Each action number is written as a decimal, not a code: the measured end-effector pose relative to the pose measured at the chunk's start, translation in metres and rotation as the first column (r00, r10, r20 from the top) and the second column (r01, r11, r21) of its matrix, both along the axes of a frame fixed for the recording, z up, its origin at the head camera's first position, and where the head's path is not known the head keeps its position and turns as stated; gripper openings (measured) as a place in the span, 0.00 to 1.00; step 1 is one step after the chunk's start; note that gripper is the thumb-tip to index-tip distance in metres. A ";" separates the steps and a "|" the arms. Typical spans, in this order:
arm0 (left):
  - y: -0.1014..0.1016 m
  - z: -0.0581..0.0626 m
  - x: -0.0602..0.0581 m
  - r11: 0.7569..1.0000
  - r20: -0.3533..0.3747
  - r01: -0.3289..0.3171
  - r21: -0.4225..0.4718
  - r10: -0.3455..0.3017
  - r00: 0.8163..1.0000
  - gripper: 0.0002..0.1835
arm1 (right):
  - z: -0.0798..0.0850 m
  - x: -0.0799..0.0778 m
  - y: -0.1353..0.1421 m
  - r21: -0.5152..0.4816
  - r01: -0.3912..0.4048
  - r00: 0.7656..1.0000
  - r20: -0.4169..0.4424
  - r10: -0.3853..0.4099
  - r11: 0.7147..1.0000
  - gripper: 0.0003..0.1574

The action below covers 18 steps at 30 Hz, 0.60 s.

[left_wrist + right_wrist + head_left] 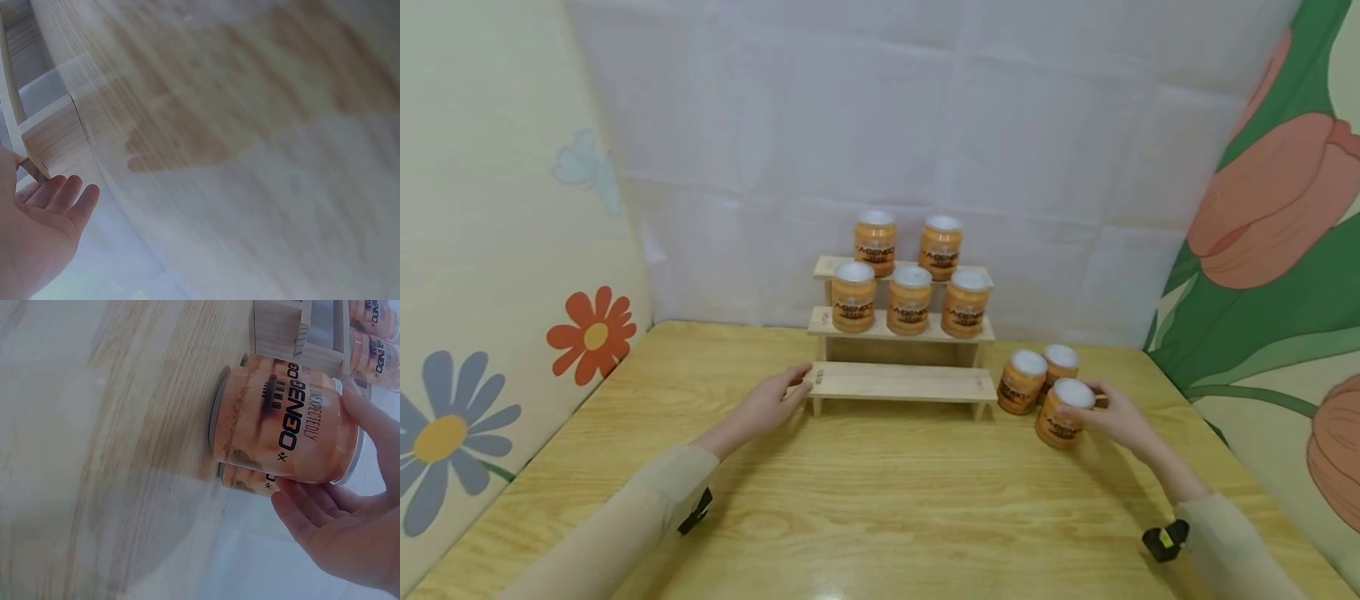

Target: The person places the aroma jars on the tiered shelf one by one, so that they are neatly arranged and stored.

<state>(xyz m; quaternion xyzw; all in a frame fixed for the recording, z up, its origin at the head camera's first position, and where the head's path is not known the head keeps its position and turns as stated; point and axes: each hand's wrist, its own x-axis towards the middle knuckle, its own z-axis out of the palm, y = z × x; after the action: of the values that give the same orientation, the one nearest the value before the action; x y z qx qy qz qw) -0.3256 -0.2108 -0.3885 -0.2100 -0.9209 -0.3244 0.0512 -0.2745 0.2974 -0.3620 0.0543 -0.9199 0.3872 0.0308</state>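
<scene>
A three-step wooden display stand (902,382) stands on the table. My left hand (775,402) holds the left end of its lowest step, and in the left wrist view the thumb and fingers of that hand (53,219) lie about the step's corner. At the right, my right hand (1116,414) grips an orange can (1060,427) with a white lid. The right wrist view shows this can (281,425) between the thumb and fingers of the hand (350,531). Two more such cans, a left one (1021,383) and a rear one (1061,363), stand just behind it, partly hidden.
On the middle step are three orange cans, one of them the centre can (909,302). Two more, including the top-left can (876,242), stand on the top step. A white cloth (880,125) hangs behind; flower-painted panels (475,250) flank the wood-grain table (865,508).
</scene>
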 end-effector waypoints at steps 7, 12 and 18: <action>0.000 0.001 0.000 1.000 -0.001 -0.001 0.004 0.001 1.000 0.27 | 0.005 0.006 -0.006 0.047 0.008 1.000 0.002 -0.008 0.999 0.42; -0.001 0.002 0.001 1.000 0.011 0.001 -0.004 -0.001 1.000 0.27 | 0.009 0.007 -0.010 0.068 0.000 1.000 -0.001 0.000 0.998 0.43; -0.001 0.003 0.002 1.000 0.005 0.008 -0.011 -0.008 1.000 0.28 | 0.020 0.007 -0.019 0.038 -0.015 1.000 -0.012 0.016 0.999 0.45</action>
<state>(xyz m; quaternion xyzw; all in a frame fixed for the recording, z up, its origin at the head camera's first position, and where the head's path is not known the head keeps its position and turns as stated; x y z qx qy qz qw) -0.3240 -0.2121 -0.3859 -0.2129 -0.9220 -0.3201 0.0463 -0.2674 0.2781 -0.3417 0.0644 -0.9265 0.3695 0.0321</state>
